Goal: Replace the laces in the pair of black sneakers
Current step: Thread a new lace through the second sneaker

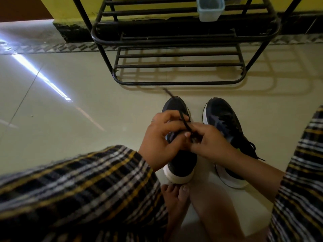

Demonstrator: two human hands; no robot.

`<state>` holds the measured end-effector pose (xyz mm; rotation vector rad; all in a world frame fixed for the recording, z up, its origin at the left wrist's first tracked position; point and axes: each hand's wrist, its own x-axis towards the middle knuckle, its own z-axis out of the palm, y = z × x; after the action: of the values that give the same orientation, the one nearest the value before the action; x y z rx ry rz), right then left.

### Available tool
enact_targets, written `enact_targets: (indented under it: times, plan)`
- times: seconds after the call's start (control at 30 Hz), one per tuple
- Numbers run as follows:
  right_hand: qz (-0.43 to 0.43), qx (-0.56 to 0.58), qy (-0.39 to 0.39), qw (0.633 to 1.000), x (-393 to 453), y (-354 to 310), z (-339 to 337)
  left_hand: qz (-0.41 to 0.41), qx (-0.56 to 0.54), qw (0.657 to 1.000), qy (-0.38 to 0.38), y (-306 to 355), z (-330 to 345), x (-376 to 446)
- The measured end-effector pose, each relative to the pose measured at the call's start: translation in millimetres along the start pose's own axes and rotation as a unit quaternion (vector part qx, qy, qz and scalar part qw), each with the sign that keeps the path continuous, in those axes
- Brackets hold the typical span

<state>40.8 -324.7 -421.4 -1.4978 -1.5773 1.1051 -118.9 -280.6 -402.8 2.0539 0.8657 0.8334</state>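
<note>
So both sneakers stood side by side on the floor (87, 81); left sneaker (181, 165) light but stiff-soled, best steadied by its upper. Left hand (160, 137) and right hand (211, 142) fingers were pinched on its lace (183, 119), limp and thin, best gripped near the tip.

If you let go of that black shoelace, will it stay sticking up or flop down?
Probably flop. The thin black shoelace looks straight only because it is pulled taut between the left hand and right hand. The laces on the other black sneaker already lie limp on the pale tiled floor. It is likely very light and slips through fingers easily.
</note>
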Motion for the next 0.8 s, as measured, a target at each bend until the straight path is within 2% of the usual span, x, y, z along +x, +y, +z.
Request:
enact_targets:
  times: [0.07, 0.13, 0.27, 0.33, 0.53, 0.7, 0.8]
  plan:
    - [-0.008, 0.019, 0.001, 1.0, -0.7, -2.0, 4.4, 0.031, 0.034, 0.999, -0.018, 0.9, 1.2, -0.4]
    - [0.004, 0.05, 0.039, 0.998, -1.4, -3.0, 4.5, 0.039, 0.085, 0.995, -0.043, -0.7, 3.7, -2.7]
    - [0.004, 0.076, 0.088, 0.993, -1.2, -2.9, 0.0, -0.071, 0.162, 0.981, -0.08, 1.6, 5.7, -3.5]
    - [0.002, 0.075, 0.094, 0.993, -2.0, -4.8, -1.6, -0.086, 0.191, 0.975, -0.074, 1.5, 2.0, -2.9]
    - [-0.001, 0.075, 0.099, 0.992, -3.2, -9.5, -5.6, -0.127, 0.153, 0.97, -0.14, 4.0, 2.5, -3.5]
    - [-0.011, 0.081, 0.083, 0.993, -6.3, -10.3, -6.1, -0.19, 0.163, 0.962, -0.106, -0.9, 3.6, -3.0]
    - [-0.021, 0.082, 0.075, 0.994, -8.6, -9.1, -6.5, -0.193, 0.193, 0.958, -0.083, -1.3, 6.3, -4.6]
